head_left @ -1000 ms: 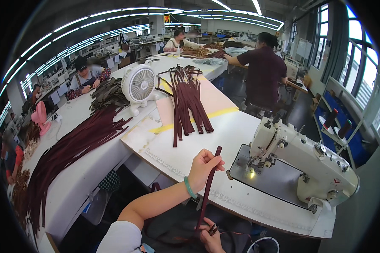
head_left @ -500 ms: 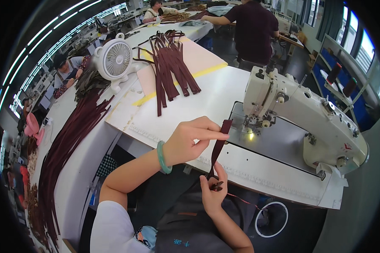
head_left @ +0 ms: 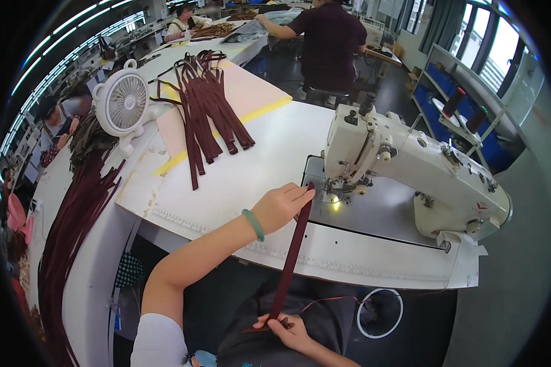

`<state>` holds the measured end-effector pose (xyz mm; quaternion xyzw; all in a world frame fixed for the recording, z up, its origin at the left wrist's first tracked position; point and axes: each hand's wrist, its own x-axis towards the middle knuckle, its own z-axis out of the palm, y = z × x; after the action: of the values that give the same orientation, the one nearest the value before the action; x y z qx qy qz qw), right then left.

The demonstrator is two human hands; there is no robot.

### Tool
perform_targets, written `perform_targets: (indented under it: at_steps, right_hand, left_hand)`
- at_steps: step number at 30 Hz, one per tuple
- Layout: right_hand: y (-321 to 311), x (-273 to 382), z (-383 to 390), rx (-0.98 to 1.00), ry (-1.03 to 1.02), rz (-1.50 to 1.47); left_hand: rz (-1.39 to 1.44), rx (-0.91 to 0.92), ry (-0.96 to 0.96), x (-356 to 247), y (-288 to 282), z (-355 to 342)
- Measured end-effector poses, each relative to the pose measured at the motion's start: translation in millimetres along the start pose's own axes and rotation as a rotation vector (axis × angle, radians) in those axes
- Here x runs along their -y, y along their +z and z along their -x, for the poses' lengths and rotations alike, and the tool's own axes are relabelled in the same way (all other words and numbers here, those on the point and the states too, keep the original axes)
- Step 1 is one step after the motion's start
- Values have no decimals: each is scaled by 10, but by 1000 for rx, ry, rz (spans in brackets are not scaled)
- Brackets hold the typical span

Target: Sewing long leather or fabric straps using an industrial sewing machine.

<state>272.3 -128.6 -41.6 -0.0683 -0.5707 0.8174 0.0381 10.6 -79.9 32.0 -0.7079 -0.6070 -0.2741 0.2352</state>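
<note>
My left hand point(head_left: 291, 202), a green bangle on its wrist, pinches the upper end of a maroon strap point(head_left: 291, 248) at the near edge of the sewing machine's metal bed point(head_left: 379, 217), just left of the lit needle area point(head_left: 334, 199). The strap runs taut and diagonally down to my right hand point(head_left: 288, 330), which grips it over my lap, along with a small dark tool, apparently thread snips point(head_left: 286, 323). The white sewing machine point(head_left: 444, 177) stands to the right of both hands.
Bundled maroon straps point(head_left: 205, 116) lie on a pink board point(head_left: 257, 92) beyond my hands. Left are a white fan point(head_left: 122, 101) and long maroon strips point(head_left: 73, 238). A co-worker point(head_left: 324, 46) sits ahead, back turned; others work farther left. A thread rack point(head_left: 456, 122) stands right, a white ring point(head_left: 379, 293) below the table.
My left hand has brought the strap's top to the machine bed. My right hand has dropped lower, so the strap now stretches straighter and longer between them. The whole view has shifted.
</note>
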Motion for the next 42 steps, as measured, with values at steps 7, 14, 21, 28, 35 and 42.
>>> perform_targets:
  at_steps: [7,14,21,28,35,42]
  right_hand:
    - [-206,134,53,-234,20,169]
    - [-1253,1097,673,-869,-534,1384]
    - [-3300,2890,1308,-1773,-883,796]
    - [-5199,3453,1836,-1652,-91,1511]
    - [-5179,3384,1976,-1689,-175,1430]
    - [-5044,2965,1804,-1754,-264,1027]
  left_hand:
    - [-28,328,-69,-135,498,-153]
    - [16,301,-70,-86,517,-128]
    - [25,314,-163,-37,523,-56]
    - [40,301,-174,-40,579,-116]
    - [-38,244,-155,-46,598,-139]
    - [-21,267,-134,3,613,-140]
